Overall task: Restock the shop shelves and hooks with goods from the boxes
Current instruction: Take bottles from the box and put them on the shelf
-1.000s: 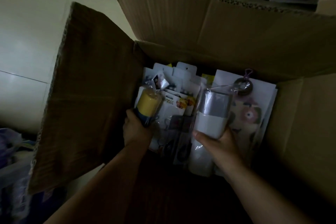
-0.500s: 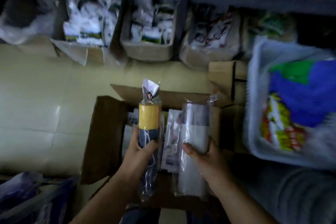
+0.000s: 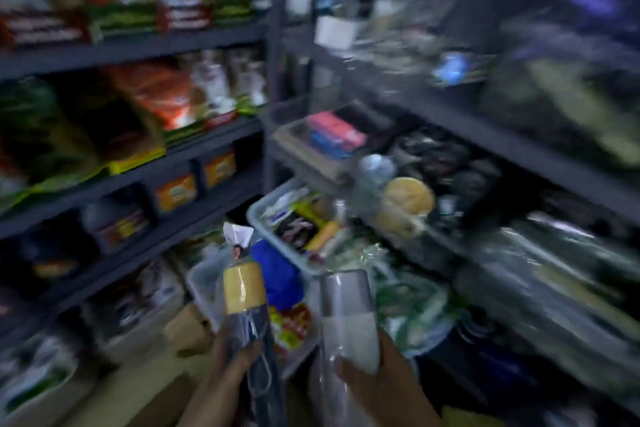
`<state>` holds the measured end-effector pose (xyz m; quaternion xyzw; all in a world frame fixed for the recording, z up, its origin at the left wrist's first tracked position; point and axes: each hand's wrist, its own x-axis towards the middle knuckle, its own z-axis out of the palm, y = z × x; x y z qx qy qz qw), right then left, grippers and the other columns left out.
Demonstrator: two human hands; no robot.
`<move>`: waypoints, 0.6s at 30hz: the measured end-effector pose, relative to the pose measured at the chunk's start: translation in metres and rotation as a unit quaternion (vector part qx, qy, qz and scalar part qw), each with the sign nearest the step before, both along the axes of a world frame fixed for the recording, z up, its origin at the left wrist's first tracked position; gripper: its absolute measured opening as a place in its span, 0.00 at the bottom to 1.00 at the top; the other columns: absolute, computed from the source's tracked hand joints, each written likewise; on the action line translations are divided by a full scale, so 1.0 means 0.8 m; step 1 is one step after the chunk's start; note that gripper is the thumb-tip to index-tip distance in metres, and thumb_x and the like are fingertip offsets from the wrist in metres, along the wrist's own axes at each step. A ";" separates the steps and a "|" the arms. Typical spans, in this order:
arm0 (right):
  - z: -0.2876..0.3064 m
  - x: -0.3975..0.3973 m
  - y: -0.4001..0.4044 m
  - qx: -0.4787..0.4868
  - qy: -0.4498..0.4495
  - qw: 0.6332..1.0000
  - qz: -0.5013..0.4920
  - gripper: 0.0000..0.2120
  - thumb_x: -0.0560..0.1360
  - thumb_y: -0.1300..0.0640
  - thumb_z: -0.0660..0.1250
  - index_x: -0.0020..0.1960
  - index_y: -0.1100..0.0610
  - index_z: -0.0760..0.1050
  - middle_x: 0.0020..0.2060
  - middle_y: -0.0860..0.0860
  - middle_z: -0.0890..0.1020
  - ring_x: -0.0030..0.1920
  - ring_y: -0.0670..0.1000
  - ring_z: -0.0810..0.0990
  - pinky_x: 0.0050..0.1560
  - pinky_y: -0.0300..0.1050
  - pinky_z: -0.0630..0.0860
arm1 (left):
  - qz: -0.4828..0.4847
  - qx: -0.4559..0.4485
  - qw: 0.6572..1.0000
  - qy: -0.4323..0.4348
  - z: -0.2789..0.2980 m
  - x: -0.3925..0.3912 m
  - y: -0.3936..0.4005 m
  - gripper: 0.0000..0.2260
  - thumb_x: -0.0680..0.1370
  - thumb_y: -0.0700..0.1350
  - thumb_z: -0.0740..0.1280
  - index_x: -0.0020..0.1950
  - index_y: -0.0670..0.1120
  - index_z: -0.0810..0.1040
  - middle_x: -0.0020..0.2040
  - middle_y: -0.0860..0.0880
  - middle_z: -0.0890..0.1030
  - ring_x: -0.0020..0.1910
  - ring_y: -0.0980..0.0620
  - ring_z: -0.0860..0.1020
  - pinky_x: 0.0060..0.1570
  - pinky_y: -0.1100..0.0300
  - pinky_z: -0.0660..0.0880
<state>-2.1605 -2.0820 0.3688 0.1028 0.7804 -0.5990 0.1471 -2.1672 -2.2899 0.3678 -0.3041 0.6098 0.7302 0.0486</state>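
Low in the blurred frame, the left hand (image 3: 239, 362) grips a yellow-and-dark wrapped bottle (image 3: 246, 302) upright, and the right hand (image 3: 375, 376) grips a grey-and-white wrapped bottle (image 3: 349, 319) just beside it. Both forearms are cut off by the bottom edge. Behind them, dark shelves (image 3: 194, 139) hold smeared packets whose labels cannot be read; a pale basket (image 3: 258, 218) of goods sits near the bottles.

Whole view motion-blurred; shelf goods (image 3: 166, 97) unreadable, labels can't tell. Both forearms cut off at btm edge. Yellow-capped pack (image 3: 244, 291) print illegible.
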 end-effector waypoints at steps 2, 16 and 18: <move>0.020 0.003 0.046 0.016 -0.007 0.999 -0.040 0.42 0.54 0.40 0.81 0.64 0.50 0.71 0.49 0.42 0.82 0.46 0.40 0.81 0.45 0.32 0.76 | -0.063 0.002 0.998 0.015 0.021 -0.003 0.042 0.22 0.78 0.38 0.66 0.70 0.47 0.66 0.63 0.43 0.74 0.55 0.46 0.74 0.50 0.58 0.69; 0.155 -0.005 0.272 0.230 0.032 0.965 -0.120 0.37 0.64 0.44 0.77 0.66 0.45 0.61 0.56 0.46 0.74 0.47 0.45 0.77 0.39 0.34 0.73 | -0.338 0.056 0.939 0.019 0.115 -0.065 0.255 0.14 0.75 0.48 0.70 0.58 0.47 0.74 0.51 0.49 0.82 0.48 0.51 0.80 0.40 0.59 0.75; 0.173 -0.022 0.304 0.338 0.048 0.937 -0.079 0.41 0.62 0.43 0.77 0.68 0.47 0.61 0.56 0.46 0.76 0.51 0.48 0.78 0.45 0.39 0.72 | -0.348 0.074 0.934 0.014 0.120 -0.069 0.271 0.14 0.74 0.47 0.70 0.59 0.47 0.75 0.51 0.49 0.83 0.48 0.50 0.81 0.42 0.56 0.76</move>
